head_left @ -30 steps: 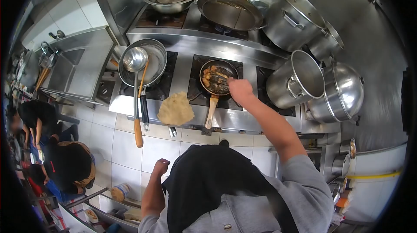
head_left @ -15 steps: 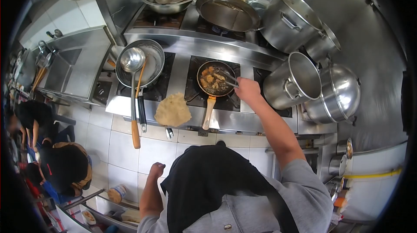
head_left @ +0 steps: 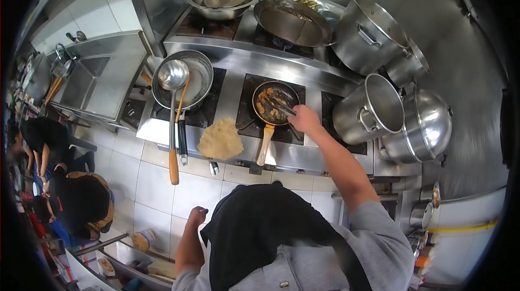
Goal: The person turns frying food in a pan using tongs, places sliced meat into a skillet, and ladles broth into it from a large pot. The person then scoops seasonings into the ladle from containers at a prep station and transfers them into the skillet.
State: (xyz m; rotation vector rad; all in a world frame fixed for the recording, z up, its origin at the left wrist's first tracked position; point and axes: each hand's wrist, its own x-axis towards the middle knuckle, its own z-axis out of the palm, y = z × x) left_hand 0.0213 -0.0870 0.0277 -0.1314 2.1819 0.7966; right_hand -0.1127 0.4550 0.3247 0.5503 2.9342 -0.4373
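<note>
White floor tiles point(head_left: 153, 182) at the left carried a tub point(head_left: 143, 239), its label too small to read. A ladle point(head_left: 173, 75) rested in a wide pan point(head_left: 203, 71). The left hand point(head_left: 199, 215) hung apart from the stove point(head_left: 230, 93), loosely curled; whether it enclosed anything could not be told. A beige sheet point(head_left: 221, 140) lay near the stove's front edge. On the middle burner sat the frying pan point(head_left: 291, 89) with browned food point(head_left: 265, 96). Its tongs point(head_left: 283, 108), spread half a second earlier, now showed their arms closer together over the pieces, suggesting the food was being gripped or shifted. The right hand point(head_left: 305, 119) grasped them. Farther right, the steel pots point(head_left: 365, 112) showed no legible brand.
</note>
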